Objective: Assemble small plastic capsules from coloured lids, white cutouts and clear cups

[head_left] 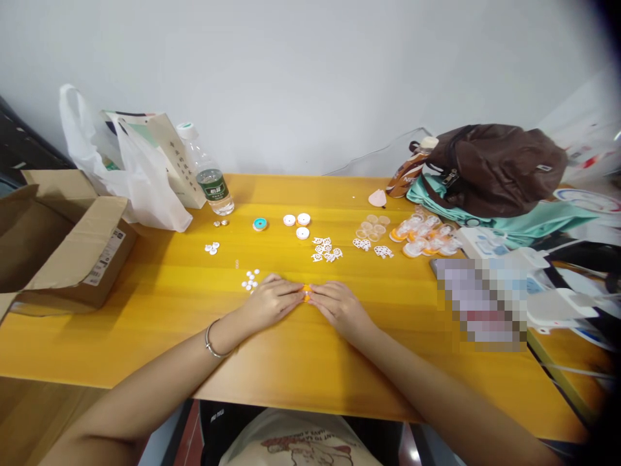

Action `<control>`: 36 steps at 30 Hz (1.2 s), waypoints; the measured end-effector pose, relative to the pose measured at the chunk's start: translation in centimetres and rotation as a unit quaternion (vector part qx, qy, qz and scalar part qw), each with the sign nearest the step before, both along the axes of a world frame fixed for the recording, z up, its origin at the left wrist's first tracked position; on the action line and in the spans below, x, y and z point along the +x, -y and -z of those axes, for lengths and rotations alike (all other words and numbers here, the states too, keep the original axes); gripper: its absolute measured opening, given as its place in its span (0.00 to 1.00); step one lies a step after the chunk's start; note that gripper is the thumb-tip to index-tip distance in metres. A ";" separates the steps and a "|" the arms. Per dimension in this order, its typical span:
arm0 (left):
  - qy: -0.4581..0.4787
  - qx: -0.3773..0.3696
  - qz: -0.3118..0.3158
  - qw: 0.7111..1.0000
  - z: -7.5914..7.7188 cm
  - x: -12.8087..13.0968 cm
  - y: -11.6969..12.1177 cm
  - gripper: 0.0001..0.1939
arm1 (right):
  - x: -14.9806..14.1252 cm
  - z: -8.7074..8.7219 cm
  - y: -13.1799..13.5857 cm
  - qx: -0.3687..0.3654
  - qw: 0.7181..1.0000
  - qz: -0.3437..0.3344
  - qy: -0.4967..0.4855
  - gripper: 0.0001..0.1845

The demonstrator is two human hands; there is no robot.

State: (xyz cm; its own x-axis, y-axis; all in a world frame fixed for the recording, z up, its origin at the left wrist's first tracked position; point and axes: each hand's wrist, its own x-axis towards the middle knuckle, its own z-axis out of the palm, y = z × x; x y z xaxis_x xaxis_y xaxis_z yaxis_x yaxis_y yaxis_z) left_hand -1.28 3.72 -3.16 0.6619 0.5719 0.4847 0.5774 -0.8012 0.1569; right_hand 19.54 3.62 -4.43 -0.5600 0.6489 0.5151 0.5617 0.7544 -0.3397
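Observation:
Between the fingertips of both hands is a small orange round piece (306, 294), mostly covered by the fingers. My left hand (275, 299) grips it from the left, and my right hand (339, 307) from the right. Just beyond my left hand lie several small white discs (250, 279). Several white cut-out pieces (326, 249) are spread past my right hand. Farther back sit white round pieces (303, 232) and a round piece with a teal centre (260, 224). Clear round caps (372, 228) lie to the right, beside a cluster of orange-and-clear pieces (424, 234).
An open cardboard box (111, 259), a white plastic bag (145, 188) and a water bottle (213, 188) stand at the left. At the right are a brown bag (509, 168), a brown drink bottle (407, 171), a blurred phone-like object (478, 301) and white chargers (557, 307).

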 end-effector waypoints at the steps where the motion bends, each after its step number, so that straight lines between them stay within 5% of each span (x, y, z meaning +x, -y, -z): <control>1: -0.001 0.000 0.000 1.000 0.0 0.0 0.0 0.09 | 0.0 0.0 0.0 0.003 1.000 -0.001 0.003 0.10; 16: -0.118 0.070 0.017 0.990 -0.9 0.0 0.7 0.12 | -0.2 -0.6 -0.1 0.031 0.994 -0.034 0.098 0.12; 36: -0.094 0.022 -0.007 0.995 -0.6 -0.3 0.2 0.12 | -0.2 0.0 -0.4 -0.087 0.993 -0.025 -0.071 0.06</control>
State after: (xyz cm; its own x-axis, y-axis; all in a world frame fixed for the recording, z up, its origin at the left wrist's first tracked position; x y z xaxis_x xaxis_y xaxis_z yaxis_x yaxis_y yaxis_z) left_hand -1.55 3.54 -2.54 0.7346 0.5631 0.3785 0.6051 -0.7961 0.0097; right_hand 19.35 4.07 -4.48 -0.5229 0.7086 0.4738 0.4628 0.7028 -0.5403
